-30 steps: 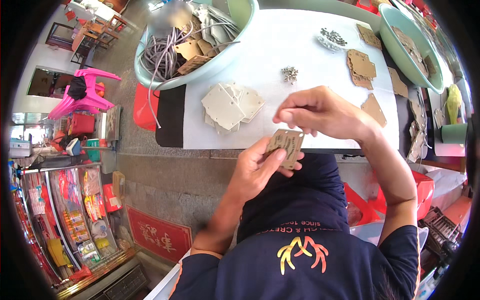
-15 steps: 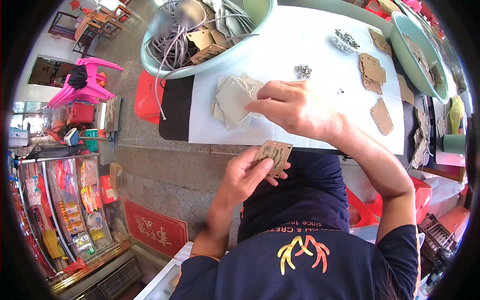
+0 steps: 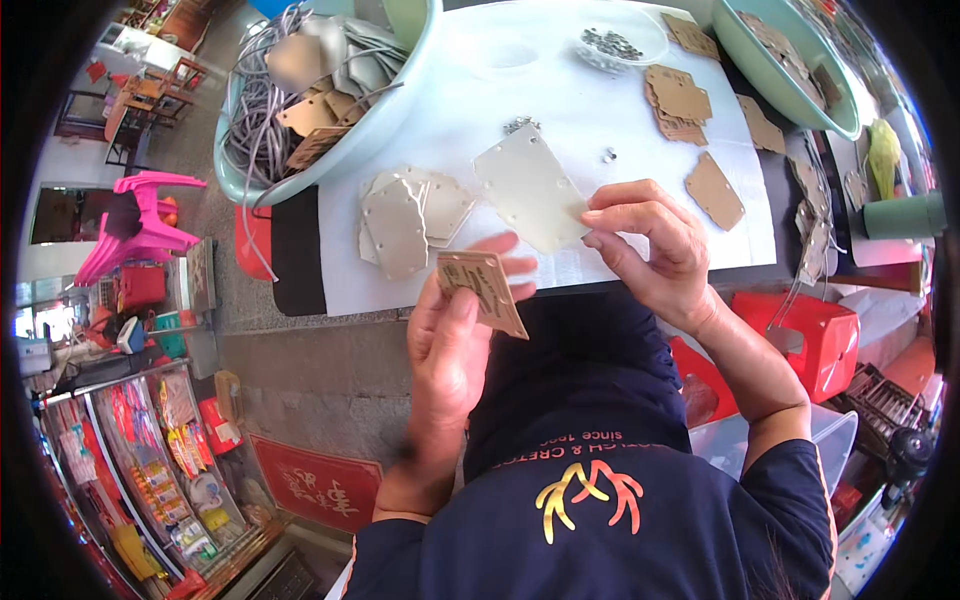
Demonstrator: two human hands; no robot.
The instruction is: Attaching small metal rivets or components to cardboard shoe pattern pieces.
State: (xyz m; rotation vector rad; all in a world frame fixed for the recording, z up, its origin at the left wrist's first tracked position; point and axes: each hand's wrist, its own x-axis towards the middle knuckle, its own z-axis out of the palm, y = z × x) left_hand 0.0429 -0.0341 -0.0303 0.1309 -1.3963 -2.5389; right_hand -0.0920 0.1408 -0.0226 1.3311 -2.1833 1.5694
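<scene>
Between the thumb and fingers of my left hand (image 3: 455,340) is a brown printed card (image 3: 482,290) with small holes along its edge, held just off the table's near edge. My right hand (image 3: 655,245) pinches a pale translucent plate (image 3: 530,185) by its right corner; the plate has holes around its rim and is raised over the table. To the left, a loose pile of similar translucent plates (image 3: 400,225) lies on the white sheet. A small heap of metal fasteners (image 3: 522,125) peeks out behind the held plate.
A white sheet (image 3: 350,290) covers the table. Far left stands a green tub (image 3: 330,165) of grey cords and cards. Brown cards (image 3: 680,95) lie at the right, near a clear bowl (image 3: 650,45) of metal pieces and another green tub (image 3: 840,115). A red stool (image 3: 800,340) stands right.
My right hand has lifted a translucent plate off the pile and carried it right. My left hand has raised and tilted the brown card. The whole view has shifted.
</scene>
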